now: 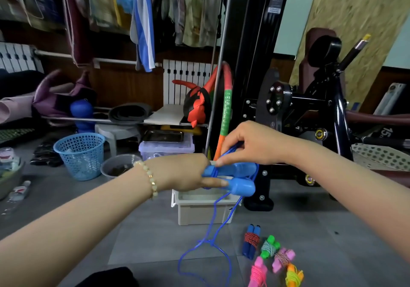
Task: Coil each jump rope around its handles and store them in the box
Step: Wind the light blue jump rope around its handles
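Evidently light and limp, the blue rope point(213, 220) dangles below the left hand point(188, 173) gripping its stiff handles point(240, 187), right hand point(250, 144) pinching a loop.

The box point(199, 213) sits on the floor point(155, 231) with two handles point(235, 175) above it, their rope point(213, 242) trailing down before it, five wound ropes point(250, 240) right of that (close together), a basket point(79, 155) far left, an exercise machine point(277, 104) behind.
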{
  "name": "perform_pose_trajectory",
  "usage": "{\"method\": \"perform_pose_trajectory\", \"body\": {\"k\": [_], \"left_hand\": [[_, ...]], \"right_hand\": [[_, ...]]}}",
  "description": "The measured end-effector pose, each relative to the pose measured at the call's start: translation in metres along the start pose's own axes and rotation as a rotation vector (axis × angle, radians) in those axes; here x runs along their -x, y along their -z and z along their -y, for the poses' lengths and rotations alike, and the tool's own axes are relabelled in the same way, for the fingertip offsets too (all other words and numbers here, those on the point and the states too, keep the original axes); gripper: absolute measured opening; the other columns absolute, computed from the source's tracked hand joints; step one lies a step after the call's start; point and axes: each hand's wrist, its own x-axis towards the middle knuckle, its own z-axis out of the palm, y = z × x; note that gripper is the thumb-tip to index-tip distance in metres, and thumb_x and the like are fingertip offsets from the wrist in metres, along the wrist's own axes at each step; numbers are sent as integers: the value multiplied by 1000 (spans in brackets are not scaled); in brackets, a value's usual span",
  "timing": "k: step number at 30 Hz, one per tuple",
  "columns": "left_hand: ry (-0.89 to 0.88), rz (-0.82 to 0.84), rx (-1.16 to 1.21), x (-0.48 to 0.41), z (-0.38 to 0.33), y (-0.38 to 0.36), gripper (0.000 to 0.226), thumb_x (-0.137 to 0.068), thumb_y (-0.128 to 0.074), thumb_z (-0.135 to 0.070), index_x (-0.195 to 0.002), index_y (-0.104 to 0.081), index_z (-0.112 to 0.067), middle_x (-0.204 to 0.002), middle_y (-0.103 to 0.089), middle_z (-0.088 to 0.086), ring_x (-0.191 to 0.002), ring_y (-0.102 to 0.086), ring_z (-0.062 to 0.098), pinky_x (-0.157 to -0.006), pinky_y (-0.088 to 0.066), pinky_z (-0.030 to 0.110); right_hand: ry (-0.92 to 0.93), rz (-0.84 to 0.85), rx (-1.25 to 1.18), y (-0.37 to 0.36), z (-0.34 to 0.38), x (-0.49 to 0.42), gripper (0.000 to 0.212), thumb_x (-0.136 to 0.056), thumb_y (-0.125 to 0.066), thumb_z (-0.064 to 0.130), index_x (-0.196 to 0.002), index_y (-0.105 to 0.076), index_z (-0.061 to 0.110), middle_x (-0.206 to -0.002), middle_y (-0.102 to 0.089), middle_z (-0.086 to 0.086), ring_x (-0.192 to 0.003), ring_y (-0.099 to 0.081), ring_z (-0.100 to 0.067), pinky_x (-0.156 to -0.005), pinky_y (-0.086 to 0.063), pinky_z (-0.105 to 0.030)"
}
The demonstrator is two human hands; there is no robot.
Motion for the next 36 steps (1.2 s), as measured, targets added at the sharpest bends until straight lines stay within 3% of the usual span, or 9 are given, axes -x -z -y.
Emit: {"method": "perform_pose_trajectory", "body": {"k": [2, 5, 10, 12, 14, 17, 22, 30, 36], "left_hand": [[-14, 24, -65, 2, -3, -8, 35, -87, -48, -62, -75, -49, -28, -75, -57, 0, -68, -51, 16, -61, -39, 28], [-30, 62, -4, 2, -4, -20, 43, -88, -46, -62, -103, -58, -24, -90, -61, -2, -85, -57, 18, -77, -44, 30], [78, -22, -209, -4, 8, -24, 50, -90, -43, -62, -85, -60, -14, -62, -46, -2, -55, -41, 12, -53, -30, 30], [108, 12, -181, -6, 12, -26, 51, -89, -43, -63, -74, -55, -16, -62, -45, 0, -58, -43, 15, -57, -34, 30], [68, 65, -117, -8, 12, -31, 54, -89, -41, -64, -92, -60, -13, -73, -54, 3, -69, -51, 20, -70, -43, 34], [61, 114, 45, -7, 9, -35, 56, -92, -41, -59, -118, -54, -11, -78, -58, 7, -66, -53, 16, -69, -48, 24], [3, 178, 288, -3, 1, -41, 25, -96, -38, -51, -92, -50, -30, -63, -48, -3, -43, -45, 2, -50, -40, 19], [175, 83, 1032, -3, 22, -46, 57, -91, -23, -65, -88, -50, -15, -55, -39, -3, -44, -27, 9, -44, -23, 18], [160, 135, 1280, -12, 10, -48, 61, -88, -19, -70, -89, -47, -15, -53, -36, -3, -40, -26, 7, -37, -23, 15]], "right_hand": [[-32, 148, -86, -4, 0, -3, 26, -77, -71, 45, -70, -73, 21, -65, -64, 6, -62, -54, -9, -64, -44, -30], [-66, 234, -205, -18, -4, -3, 36, -79, -71, 39, -59, -63, 10, -54, -48, 4, -56, -41, -8, -60, -36, -26], [-103, 137, -299, -44, -20, 2, 33, -79, -72, 37, -62, -63, 10, -51, -41, 10, -53, -33, -5, -54, -26, -22], [-91, 97, -308, -49, -20, 3, 26, -80, -72, 35, -59, -64, 21, -49, -43, 11, -51, -35, -4, -52, -27, -18], [-65, 80, -338, -52, -21, 2, 24, -80, -73, 32, -60, -65, 22, -52, -43, 9, -52, -34, -4, -51, -26, -17], [-69, 96, -418, -53, -24, -2, 20, -79, -73, 33, -66, -67, 19, -61, -46, -2, -60, -37, -15, -56, -30, -22], [-87, 73, -438, -65, -31, -2, 22, -80, -73, 25, -95, -67, 11, -81, -61, 14, -77, -56, -2, -74, -48, -21], [-225, -335, -764, -78, -49, 14, 58, -76, -70, 28, -128, -45, 23, -128, -54, 4, -117, -54, -6, -95, -45, -20], [-230, -100, -971, -105, -41, 22, 44, -84, -68, 20, -125, -50, 19, -128, -58, 5, -116, -54, -1, -103, -40, -19]]}}
